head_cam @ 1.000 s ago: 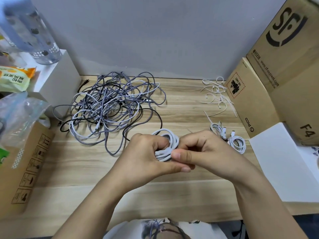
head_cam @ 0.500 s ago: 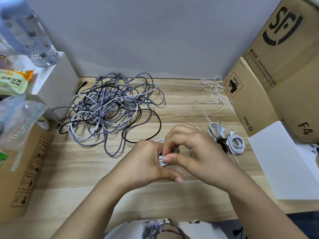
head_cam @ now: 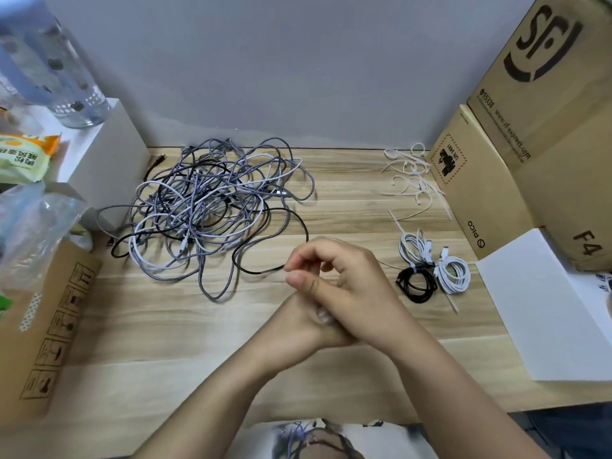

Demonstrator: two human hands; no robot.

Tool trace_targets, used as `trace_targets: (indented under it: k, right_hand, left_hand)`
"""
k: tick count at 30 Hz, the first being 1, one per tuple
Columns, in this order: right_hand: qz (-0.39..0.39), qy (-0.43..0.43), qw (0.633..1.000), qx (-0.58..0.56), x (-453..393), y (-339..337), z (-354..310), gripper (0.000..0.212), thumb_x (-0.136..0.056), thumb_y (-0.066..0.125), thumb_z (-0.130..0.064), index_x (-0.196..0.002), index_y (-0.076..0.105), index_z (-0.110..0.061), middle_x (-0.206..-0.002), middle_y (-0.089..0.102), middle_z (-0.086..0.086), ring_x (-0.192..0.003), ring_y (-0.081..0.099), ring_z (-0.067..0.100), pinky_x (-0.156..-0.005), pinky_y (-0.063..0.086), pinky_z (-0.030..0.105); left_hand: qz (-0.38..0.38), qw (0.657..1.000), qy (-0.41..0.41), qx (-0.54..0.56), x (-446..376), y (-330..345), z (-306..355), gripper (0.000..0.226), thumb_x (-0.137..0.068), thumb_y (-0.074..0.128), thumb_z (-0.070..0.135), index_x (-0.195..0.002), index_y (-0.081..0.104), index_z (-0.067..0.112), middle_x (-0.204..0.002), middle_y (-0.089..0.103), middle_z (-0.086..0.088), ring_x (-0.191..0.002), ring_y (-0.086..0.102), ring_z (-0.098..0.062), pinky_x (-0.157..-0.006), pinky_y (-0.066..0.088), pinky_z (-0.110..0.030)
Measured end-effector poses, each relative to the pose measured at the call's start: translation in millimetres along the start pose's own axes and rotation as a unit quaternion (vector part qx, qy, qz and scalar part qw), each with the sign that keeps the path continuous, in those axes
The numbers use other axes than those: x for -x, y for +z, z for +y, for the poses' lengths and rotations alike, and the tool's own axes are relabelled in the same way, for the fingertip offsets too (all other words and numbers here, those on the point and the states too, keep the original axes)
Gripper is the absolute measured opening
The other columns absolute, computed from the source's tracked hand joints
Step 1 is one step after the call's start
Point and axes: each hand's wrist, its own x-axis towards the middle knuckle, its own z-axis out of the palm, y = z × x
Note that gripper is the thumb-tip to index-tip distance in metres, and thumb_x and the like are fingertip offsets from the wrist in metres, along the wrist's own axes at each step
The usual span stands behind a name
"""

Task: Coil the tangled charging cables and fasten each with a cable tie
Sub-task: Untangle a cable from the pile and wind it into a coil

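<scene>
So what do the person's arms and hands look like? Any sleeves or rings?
Both arms are bare up to the frame's edge, with no sleeves in view. The left hand and right hand show no rings, watch, gloves or markings.

Tangled cables [head_cam: 212,213] heap far-left; three tied coils [head_cam: 432,270] right, loose cable ties [head_cam: 414,173] beyond.

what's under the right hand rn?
The right hand lies over the left hand, whose fingers are mostly covered. No cable or tie shows beneath it; whether the left hand grips anything there cannot be seen.
</scene>
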Motion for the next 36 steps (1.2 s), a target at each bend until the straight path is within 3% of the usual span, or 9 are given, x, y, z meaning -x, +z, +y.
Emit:
trace_targets:
  k: [3,8,14,18,22,27,31,33,36]
  right_hand:
    - [-0.058,0.073,0.996,-0.002,16,-10,25,0.021,-0.076,0.060,-0.047,-0.094,0.061,-0.037,-0.089,0.064,-0.013,-0.085,0.058,0.000,-0.077,0.041,0.012]
    - [-0.019,0.133,0.986,-0.096,45,-12,50,0.029,-0.078,0.062,-0.041,-0.106,0.060,-0.035,-0.106,0.066,-0.017,-0.099,0.061,0.002,-0.087,0.046,0.018]
    - [0.104,0.200,0.967,-0.119,54,-5,76,0.019,-0.083,0.065,-0.019,-0.100,0.063,-0.029,-0.085,0.071,-0.019,-0.080,0.064,-0.002,-0.075,0.048,0.018]
    - [0.101,0.238,0.961,-0.103,50,-12,90,0.018,-0.090,0.058,-0.007,-0.095,0.065,-0.023,-0.061,0.062,-0.022,-0.061,0.054,-0.006,-0.064,0.041,0.014]
    - [0.063,0.267,0.960,-0.057,43,-24,102,0.009,-0.084,0.063,-0.026,-0.090,0.067,-0.029,-0.085,0.073,-0.005,-0.082,0.066,0.012,-0.077,0.049,0.030]
    - [-0.011,0.301,0.953,-0.031,29,-46,127,0.009,-0.089,0.062,-0.015,-0.091,0.067,-0.022,-0.078,0.068,0.001,-0.066,0.057,0.005,-0.067,0.044,0.027]
    - [-0.036,0.344,0.936,-0.056,20,-56,151,0.014,-0.092,0.055,-0.006,-0.094,0.065,-0.015,-0.072,0.064,-0.006,-0.058,0.053,-0.003,-0.062,0.042,0.018]
    - [-0.033,0.364,0.928,-0.065,17,-59,167,0.013,-0.093,0.055,-0.007,-0.097,0.065,-0.015,-0.079,0.066,-0.002,-0.071,0.059,0.006,-0.071,0.046,0.023]
    - [-0.007,0.385,0.923,0.000,16,-59,192,0.011,-0.091,0.059,-0.013,-0.095,0.066,-0.020,-0.096,0.070,0.004,-0.095,0.064,0.021,-0.089,0.048,0.038]
  left_hand:
    - [-0.034,0.980,-0.111,0.160,3,-15,-16,0.018,-0.059,0.062,0.009,-0.075,0.057,0.012,-0.060,0.039,-0.002,-0.056,0.034,-0.010,-0.047,0.022,-0.018]
    - [-0.066,0.958,-0.157,0.233,1,-22,-19,0.014,-0.063,0.061,0.009,-0.068,0.068,0.019,-0.053,0.046,0.005,-0.049,0.043,-0.005,-0.045,0.025,-0.017]
    - [0.194,0.954,-0.133,0.188,-20,1,-44,0.043,-0.084,0.062,-0.005,-0.102,0.035,0.022,-0.067,0.064,0.002,-0.053,0.057,-0.006,-0.048,0.044,-0.019]
    - [0.246,0.967,-0.060,0.022,-28,9,-67,0.077,-0.079,0.071,0.002,-0.128,0.020,0.032,-0.083,0.066,-0.004,-0.068,0.063,-0.011,-0.068,0.052,-0.024]
    - [0.211,0.942,-0.010,-0.262,-40,4,-77,0.039,-0.076,0.075,0.032,-0.113,0.062,0.034,-0.104,0.057,0.005,-0.102,0.055,-0.014,-0.085,0.044,-0.031]
    - [0.156,0.900,-0.059,-0.403,-65,5,-81,0.028,-0.071,0.073,0.049,-0.095,0.070,0.037,-0.149,0.024,0.012,-0.133,0.016,-0.014,-0.095,0.020,-0.032]
    - [0.085,0.980,-0.153,-0.098,-94,6,-98,0.020,-0.073,0.078,0.020,-0.081,0.060,0.023,-0.096,0.063,0.000,-0.090,0.057,-0.017,-0.076,0.042,-0.028]
    - [0.077,0.975,-0.205,0.042,-104,13,-110,0.024,-0.079,0.072,0.007,-0.081,0.052,0.019,-0.074,0.058,-0.005,-0.064,0.054,-0.016,-0.057,0.044,-0.024]
    - [0.095,0.955,-0.258,0.113,-115,26,-123,0.015,-0.086,0.063,0.003,-0.093,0.052,0.011,-0.077,0.058,-0.008,-0.062,0.057,-0.015,-0.052,0.050,-0.021]
